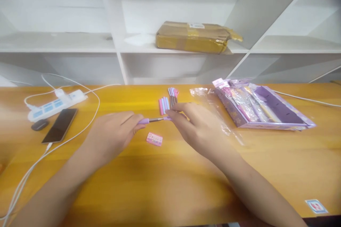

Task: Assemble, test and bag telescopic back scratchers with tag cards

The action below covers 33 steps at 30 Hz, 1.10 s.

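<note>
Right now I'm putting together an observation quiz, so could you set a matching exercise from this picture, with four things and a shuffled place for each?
Things
1. Lilac-ended stick
2. Phone
3. Brown parcel
4. Clear packets

Places
A. On the table, beside the power strip
B. Inside the purple box
C. Held in the left hand and right hand
D. On the white shelf

Right pairs: 1-C, 2-A, 3-D, 4-B
</note>
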{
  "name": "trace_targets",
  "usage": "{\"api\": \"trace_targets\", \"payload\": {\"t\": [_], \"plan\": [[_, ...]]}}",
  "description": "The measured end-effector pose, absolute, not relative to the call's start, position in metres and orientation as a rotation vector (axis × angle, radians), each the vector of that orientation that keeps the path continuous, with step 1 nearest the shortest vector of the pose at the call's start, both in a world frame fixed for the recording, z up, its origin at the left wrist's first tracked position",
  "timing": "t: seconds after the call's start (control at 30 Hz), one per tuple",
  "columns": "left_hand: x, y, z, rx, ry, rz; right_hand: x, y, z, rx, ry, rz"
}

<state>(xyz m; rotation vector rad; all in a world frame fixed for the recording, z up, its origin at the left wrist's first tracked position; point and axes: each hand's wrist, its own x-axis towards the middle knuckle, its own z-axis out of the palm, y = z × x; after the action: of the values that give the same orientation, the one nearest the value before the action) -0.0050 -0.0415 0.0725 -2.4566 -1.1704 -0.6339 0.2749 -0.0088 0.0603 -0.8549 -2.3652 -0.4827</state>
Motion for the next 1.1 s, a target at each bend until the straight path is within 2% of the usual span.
{"api": "trace_targets", "payload": {"t": [0.37, 0.47, 0.63, 0.73, 0.87, 1.1], "plan": [[-0.023, -0.04, 0.083, -2.426, -1.211, -0.68, 0.294, -0.004, 0.069, -0.73, -2.145, -0.569], [-0.062, -0.032, 0.1, -2.25, -1.298, -0.661, 0.339, 0.018, 0.086, -0.736, -1.957, -0.669], [-0.137, -0.014, 0.117, -1.917, -1.509, -0.779, 0.455, 0.084, 0.087, -1.098, -1.434, -0.954], [-0.153, -0.004, 0.114, -1.935, -1.547, -0.793, 0.493, 0.114, 0.073, -1.243, -1.332, -0.87], [-0.142, 0.0, 0.11, -1.962, -1.599, -0.745, 0.495, 0.123, 0.063, -1.427, -1.407, -0.706], [-0.129, -0.002, 0.113, -1.749, -1.648, -0.814, 0.496, 0.109, 0.073, -1.343, -1.347, -0.783]]}}
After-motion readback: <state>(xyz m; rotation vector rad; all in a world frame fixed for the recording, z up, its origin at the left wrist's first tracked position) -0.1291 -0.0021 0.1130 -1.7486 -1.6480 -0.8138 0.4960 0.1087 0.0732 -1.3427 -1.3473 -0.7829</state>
